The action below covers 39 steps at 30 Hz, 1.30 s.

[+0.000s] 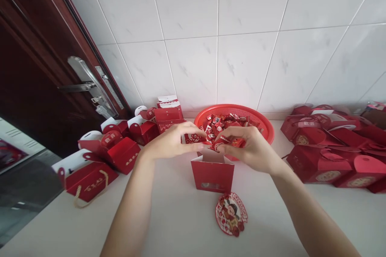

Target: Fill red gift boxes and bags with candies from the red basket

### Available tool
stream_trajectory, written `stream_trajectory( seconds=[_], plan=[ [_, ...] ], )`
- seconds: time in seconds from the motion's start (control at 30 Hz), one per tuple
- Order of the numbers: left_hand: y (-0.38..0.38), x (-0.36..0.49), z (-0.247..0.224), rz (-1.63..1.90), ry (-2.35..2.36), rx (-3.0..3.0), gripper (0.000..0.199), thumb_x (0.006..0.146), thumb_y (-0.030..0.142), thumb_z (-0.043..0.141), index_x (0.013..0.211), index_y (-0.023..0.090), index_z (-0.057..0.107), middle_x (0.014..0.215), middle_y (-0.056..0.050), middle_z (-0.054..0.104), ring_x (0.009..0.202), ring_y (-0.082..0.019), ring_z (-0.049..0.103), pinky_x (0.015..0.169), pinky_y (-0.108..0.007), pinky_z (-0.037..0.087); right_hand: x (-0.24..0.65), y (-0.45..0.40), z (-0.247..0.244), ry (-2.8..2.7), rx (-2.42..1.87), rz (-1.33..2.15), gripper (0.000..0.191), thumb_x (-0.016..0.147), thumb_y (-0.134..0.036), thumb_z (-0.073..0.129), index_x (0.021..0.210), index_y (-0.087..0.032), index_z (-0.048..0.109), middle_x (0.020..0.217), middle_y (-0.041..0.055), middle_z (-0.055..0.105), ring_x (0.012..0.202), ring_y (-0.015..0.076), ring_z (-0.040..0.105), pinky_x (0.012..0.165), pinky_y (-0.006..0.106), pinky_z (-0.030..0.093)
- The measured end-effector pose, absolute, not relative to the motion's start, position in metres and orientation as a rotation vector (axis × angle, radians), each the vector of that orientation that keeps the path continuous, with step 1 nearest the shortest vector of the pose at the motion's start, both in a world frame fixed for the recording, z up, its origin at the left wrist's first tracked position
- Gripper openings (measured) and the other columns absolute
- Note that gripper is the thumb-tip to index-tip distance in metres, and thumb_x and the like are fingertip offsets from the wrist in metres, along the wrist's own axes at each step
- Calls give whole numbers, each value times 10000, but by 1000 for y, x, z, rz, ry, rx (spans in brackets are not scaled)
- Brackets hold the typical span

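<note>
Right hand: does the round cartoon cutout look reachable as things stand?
Likely yes. The cutout lies uncovered before the open box, bare table on its near side. The right hand holds wrapped candy, so its grip probably needs emptying.

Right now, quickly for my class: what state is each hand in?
Left hand: curled by a red-and-white printed piece; grip can't be told.
Right hand: closed on small red-wrapped candies.

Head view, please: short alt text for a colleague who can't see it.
Two bare hands, left and right, meet above an open red box, the right holding red-wrapped pieces. Behind is a red basket of similar pieces; a cartoon cutout lies in front, and more red boxes stand on both sides.
</note>
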<state>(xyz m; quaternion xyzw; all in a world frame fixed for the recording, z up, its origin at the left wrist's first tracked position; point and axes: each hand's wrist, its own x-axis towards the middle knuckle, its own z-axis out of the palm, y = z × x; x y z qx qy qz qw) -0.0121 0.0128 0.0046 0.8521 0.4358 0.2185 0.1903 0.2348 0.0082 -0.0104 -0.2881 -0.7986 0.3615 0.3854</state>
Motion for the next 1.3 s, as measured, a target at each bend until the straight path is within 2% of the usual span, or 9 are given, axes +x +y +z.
stream_trajectory(
  seconds=[0.1,0.2,0.37,0.5,0.63,0.8,0.97,1.07,1.3],
  plan=[
    [15,-5,0,589,1233,2391,293,903,478,624,1070,276,755,1105,-47,703,1024,-235,653,912,-349,503,230,3,-16,-2127,-814,720,39,863,-183,651,879,-214,668,836,-3,720,733,155,636,653,266,480],
    [21,0,-7,608,1226,2359,289,952,439,549,990,247,763,1056,-51,710,958,-220,660,844,-328,505,227,7,-23,-2188,-858,478,108,860,-136,641,932,-217,644,864,6,719,784,170,630,709,285,462],
    [32,1,-17,648,1212,2364,334,979,450,504,929,228,749,990,-43,708,922,-213,646,820,-315,482,224,15,-32,-2263,-910,246,110,871,-107,624,844,-201,673,795,33,706,773,193,622,715,309,425],
    [34,0,-19,645,1223,2356,317,974,450,521,980,222,741,1041,-44,706,956,-209,636,845,-305,467,226,15,-31,-2220,-860,304,140,864,-87,618,888,-197,701,879,50,745,830,205,656,758,325,458],
    [33,3,-18,663,1300,2311,324,958,460,531,933,207,732,956,-34,705,894,-207,637,787,-291,457,243,10,-15,-2087,-806,509,64,885,-203,646,905,-210,706,909,26,750,831,182,665,744,292,499],
    [34,4,-18,688,1441,2221,353,934,481,529,914,191,730,916,-38,699,853,-217,642,727,-282,446,273,0,-3,-2244,-982,691,224,915,-325,583,752,-213,688,739,14,716,671,161,633,610,270,478],
    [30,4,-15,672,1420,2271,316,913,416,529,861,181,735,869,-33,697,779,-191,611,713,-278,423,267,-18,-52,-2597,-1426,786,179,873,-305,624,743,-191,669,769,48,728,664,183,631,570,279,405],
    [25,5,-12,665,1403,2290,307,904,400,530,825,179,729,822,-24,677,728,-173,578,677,-271,401,253,-32,-87,-2658,-1649,753,253,809,-425,720,771,-184,653,825,79,727,751,226,628,590,294,347],
    [20,6,-9,662,1367,2327,301,901,392,531,792,179,713,778,-13,648,689,-156,552,641,-261,381,243,-51,-120,-2379,-1789,955,340,695,-409,810,750,-213,538,789,15,663,715,176,557,586,266,310]
  ],
)
